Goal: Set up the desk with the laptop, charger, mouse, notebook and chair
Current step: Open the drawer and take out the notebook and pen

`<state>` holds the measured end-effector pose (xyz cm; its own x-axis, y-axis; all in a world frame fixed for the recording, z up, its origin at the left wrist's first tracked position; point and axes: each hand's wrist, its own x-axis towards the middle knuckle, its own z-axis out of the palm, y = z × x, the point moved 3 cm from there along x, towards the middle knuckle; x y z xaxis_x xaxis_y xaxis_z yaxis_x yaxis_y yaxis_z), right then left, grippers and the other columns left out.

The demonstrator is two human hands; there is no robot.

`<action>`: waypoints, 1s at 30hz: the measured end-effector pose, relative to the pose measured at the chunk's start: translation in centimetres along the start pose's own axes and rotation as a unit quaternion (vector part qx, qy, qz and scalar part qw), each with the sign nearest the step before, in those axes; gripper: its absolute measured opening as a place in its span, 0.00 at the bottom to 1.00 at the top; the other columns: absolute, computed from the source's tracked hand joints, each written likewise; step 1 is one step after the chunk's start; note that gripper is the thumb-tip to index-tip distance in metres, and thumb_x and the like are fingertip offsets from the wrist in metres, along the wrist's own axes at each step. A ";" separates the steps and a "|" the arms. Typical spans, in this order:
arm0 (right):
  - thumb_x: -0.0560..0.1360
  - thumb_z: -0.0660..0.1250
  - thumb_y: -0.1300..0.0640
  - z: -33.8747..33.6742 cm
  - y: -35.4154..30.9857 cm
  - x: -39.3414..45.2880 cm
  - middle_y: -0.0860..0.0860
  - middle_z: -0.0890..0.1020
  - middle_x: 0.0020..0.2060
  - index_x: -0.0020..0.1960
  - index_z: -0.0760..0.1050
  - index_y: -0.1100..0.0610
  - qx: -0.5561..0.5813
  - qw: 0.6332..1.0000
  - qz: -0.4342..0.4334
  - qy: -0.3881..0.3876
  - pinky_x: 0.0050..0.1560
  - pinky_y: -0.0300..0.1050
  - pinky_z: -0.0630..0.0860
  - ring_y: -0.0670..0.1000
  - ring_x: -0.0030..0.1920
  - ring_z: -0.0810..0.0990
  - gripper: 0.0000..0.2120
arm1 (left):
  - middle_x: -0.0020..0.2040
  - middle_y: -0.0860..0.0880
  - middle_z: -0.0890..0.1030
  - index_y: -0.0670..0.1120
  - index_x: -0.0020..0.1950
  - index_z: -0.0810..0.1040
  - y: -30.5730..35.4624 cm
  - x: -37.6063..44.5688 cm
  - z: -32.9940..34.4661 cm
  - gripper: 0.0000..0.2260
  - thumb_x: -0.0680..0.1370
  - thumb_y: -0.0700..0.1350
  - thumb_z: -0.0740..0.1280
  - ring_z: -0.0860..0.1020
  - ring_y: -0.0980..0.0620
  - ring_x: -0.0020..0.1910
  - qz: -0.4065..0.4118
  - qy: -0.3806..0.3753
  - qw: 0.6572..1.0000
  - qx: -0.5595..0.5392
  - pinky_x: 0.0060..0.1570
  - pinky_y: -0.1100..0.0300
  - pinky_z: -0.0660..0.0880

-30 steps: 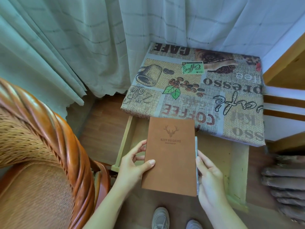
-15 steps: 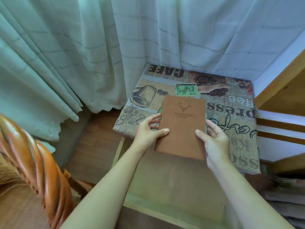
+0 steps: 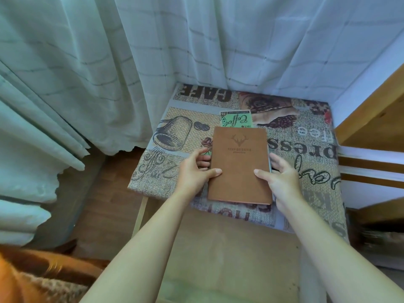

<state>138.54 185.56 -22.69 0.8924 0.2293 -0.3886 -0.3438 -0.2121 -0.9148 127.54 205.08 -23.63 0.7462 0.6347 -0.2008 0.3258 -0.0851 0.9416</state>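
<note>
A: Entry: what are you holding?

B: You hold a brown suede-look notebook, rectangular, a stag head embossed on the cover. Your left hand pinches its left edge, thumb on top, fingers beneath; your right hand pinches the right edge likewise.

A: Position?

B: Low over the desk, on its coarse burlap-print coffee tablecloth; contact unclear. Sheer checked curtains behind; wicker chair at lower left.

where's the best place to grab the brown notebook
By its two long edges near the near end, one hand from each side, as the left hand and right hand do now. The notebook is flat and thin.
</note>
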 end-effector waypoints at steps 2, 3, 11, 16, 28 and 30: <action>0.67 0.74 0.67 0.2 -0.1 0.1 0.48 0.76 0.56 0.70 0.67 0.55 -0.044 0.999 -0.021 0.010 0.48 0.49 0.78 0.50 0.52 0.78 0.34 | 0.51 0.51 0.79 0.47 0.67 0.73 -0.2 0.2 0.0 0.32 0.64 0.39 0.80 0.78 0.55 0.47 0.002 -0.007 1.000 -0.001 0.47 0.67 0.77; 0.67 0.75 0.65 0.4 -0.1 0.2 0.48 0.77 0.55 0.69 0.68 0.55 -0.075 0.996 -0.036 0.019 0.47 0.49 0.78 0.48 0.50 0.78 0.33 | 0.51 0.50 0.79 0.46 0.67 0.73 -0.2 0.2 0.0 0.32 0.65 0.39 0.79 0.78 0.53 0.48 0.004 -0.011 1.000 -0.001 0.49 0.65 0.77; 0.73 0.69 0.49 0.6 0.0 -0.1 0.56 0.69 0.62 0.71 0.66 0.55 -0.341 0.932 -0.119 0.042 0.64 0.52 0.66 0.57 0.65 0.67 0.30 | 0.73 0.50 0.67 0.48 0.74 0.64 0.5 -1.7 1.0 0.24 0.80 0.51 0.62 0.64 0.52 0.71 0.168 -0.029 0.931 0.322 0.69 0.53 0.64; 0.78 0.58 0.47 1.8 1.4 -4.2 0.57 0.61 0.74 0.75 0.58 0.57 -0.525 0.804 -0.275 0.033 0.73 0.58 0.56 0.58 0.74 0.56 0.28 | 0.79 0.47 0.52 0.47 0.78 0.53 -1.0 -4.6 2.0 0.27 0.82 0.56 0.54 0.54 0.49 0.76 0.198 -0.054 0.883 0.423 0.73 0.53 0.55; 0.79 0.56 0.46 4.7 6.6 -9.6 0.60 0.54 0.76 0.76 0.51 0.58 -0.638 0.676 -0.361 -0.076 0.72 0.64 0.49 0.60 0.76 0.53 0.31 | 0.78 0.50 0.56 0.51 0.78 0.54 -4.7 -12.1 1.1 0.26 0.81 0.56 0.55 0.53 0.53 0.77 0.202 -0.005 0.852 0.484 0.73 0.50 0.52; 0.79 0.56 0.47 4.8 6.9 -9.6 0.60 0.52 0.77 0.77 0.49 0.58 -0.644 0.671 -0.361 -0.070 0.73 0.64 0.48 0.60 0.76 0.51 0.31 | 0.78 0.51 0.55 0.51 0.78 0.54 -5.5 -13.9 1.2 0.27 0.81 0.58 0.54 0.51 0.54 0.77 0.194 0.001 0.853 0.485 0.73 0.50 0.50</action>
<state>126.24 186.45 -25.83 0.6233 0.7818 0.0156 0.7813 -0.6219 -0.0522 116.03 195.82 -26.37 0.9065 0.4153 0.0762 0.3821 -0.8837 0.2702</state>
